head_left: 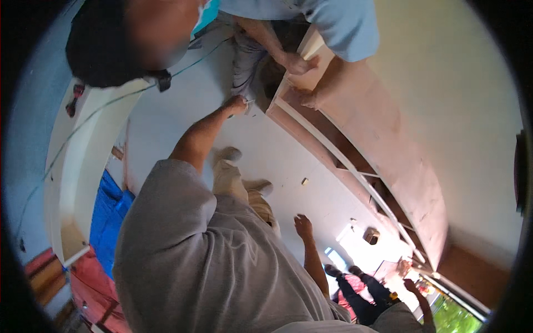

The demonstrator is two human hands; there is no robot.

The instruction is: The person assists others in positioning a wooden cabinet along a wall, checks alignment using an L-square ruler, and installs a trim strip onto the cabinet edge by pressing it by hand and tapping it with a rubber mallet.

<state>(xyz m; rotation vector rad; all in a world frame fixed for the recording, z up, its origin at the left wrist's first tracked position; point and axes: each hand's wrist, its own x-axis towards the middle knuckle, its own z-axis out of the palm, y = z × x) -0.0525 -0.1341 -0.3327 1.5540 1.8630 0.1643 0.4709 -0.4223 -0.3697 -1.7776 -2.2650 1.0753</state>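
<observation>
My left hand [236, 105] reaches forward over the floor, fingers closed around a small, thin pale object [249, 105] whose kind I cannot make out. To its right is the near end of a long wooden cabinet frame [383, 139], with a broad panel and several divided compartments. A co-worker in a light blue shirt [347, 28] leans over that end, one hand [301, 64] at the end board and the other hand [306, 98] on the frame's edge. My right hand [303, 226] hangs low by my right side, fingers loosely apart, holding nothing visible and touching nothing.
A long whitish wooden unit [78, 166] stands left, crossed by a green cord [111, 104]. Blue sheeting [105, 216] and red cloth [94, 283] lie beside it. A small block [305, 181] is on the floor [288, 150]. Another person [388, 311] stands at lower right.
</observation>
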